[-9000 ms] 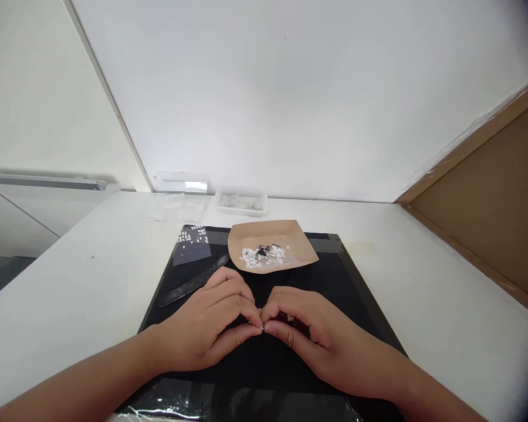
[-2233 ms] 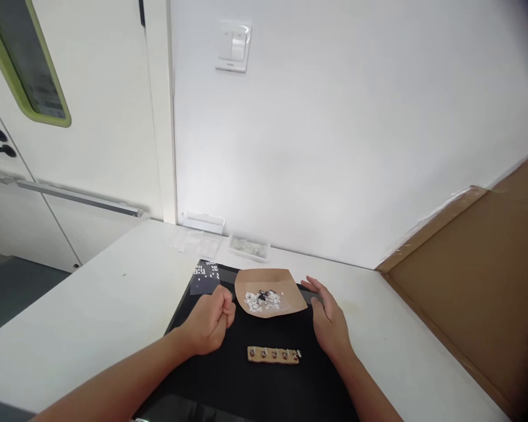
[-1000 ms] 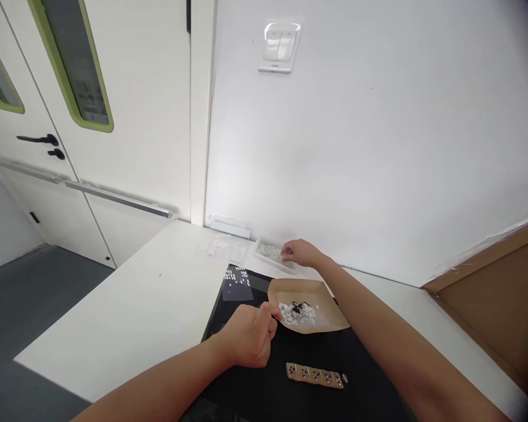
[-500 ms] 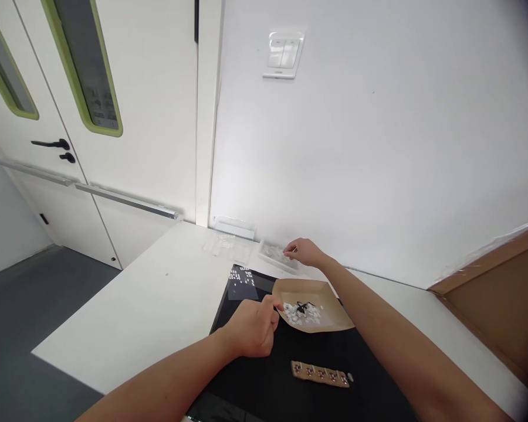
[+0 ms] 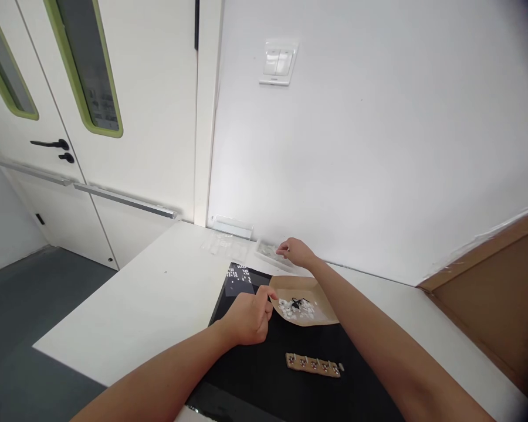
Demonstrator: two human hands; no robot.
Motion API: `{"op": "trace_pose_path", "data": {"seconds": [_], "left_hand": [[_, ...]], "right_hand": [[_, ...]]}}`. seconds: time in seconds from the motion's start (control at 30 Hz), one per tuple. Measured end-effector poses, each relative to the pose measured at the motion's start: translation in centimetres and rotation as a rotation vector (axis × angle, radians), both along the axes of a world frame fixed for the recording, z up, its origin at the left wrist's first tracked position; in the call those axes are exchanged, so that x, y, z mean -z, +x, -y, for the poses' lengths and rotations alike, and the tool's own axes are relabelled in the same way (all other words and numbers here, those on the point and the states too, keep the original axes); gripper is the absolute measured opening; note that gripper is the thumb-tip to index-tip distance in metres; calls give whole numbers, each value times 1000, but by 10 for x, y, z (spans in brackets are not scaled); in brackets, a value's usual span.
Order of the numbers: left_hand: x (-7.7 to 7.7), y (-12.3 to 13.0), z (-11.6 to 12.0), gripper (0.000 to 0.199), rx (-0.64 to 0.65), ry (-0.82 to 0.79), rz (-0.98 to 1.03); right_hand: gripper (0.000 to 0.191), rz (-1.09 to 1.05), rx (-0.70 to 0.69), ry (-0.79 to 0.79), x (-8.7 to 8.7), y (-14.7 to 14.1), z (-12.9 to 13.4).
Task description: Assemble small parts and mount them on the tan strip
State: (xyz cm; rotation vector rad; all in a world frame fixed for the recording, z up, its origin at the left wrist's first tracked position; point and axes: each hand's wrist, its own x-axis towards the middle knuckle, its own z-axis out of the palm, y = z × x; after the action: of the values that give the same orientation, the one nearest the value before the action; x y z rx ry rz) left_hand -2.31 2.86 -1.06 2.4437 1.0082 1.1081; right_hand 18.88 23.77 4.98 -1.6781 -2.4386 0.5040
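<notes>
My left hand [image 5: 249, 317] is closed, fingers curled in, over the black mat [image 5: 264, 381]. Its index finger reaches the near-left edge of a brown paper tray [image 5: 326, 316]; whether it touches cannot be told. Inside the tray lie small white pieces [image 5: 307, 309] and a black tangle [image 5: 297, 303]. Beyond it, my right hand [image 5: 298, 253] bends over a shallow clear box [image 5: 264, 251], fingertips pinched together. Anything between those fingertips is too small to make out. Nearer me lies a brown strip [image 5: 313, 364] with a row of shiny metal parts, a small pale piece [image 5: 341, 367] at its right end.
A dark sheet with white stickers [image 5: 240, 282] lies at the mat's far-left corner. Behind it are clear plastic trays [image 5: 224, 245] on the white table [image 5: 167, 310], against the wall [image 5: 361, 146]. White double doors [image 5: 154, 117] stand left.
The view has shifted slightly, so the tray and strip appear a little further left and higher. My right hand stays at the clear box, and my left hand remains closed by the tray.
</notes>
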Motion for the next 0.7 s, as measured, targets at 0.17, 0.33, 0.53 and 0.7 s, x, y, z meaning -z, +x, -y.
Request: {"op": "trace_pose_path", "data": {"seconds": [0.17,0.33,0.53,0.7], "left_hand": [[0,0,-1,53,5,-2,-1],[-2,1,0,48,9,26,13],[-7,0,-2,28,-46,63,54],[-18,0,-3,24,-75,92,63]], "right_hand": [[23,-69,8,73,-16,-3,16],[25,-207,-86,146,-33,2,76],[30,-658,-75,-40,-29,26,171],[27,-933,48,-140,-20,43,209]]}}
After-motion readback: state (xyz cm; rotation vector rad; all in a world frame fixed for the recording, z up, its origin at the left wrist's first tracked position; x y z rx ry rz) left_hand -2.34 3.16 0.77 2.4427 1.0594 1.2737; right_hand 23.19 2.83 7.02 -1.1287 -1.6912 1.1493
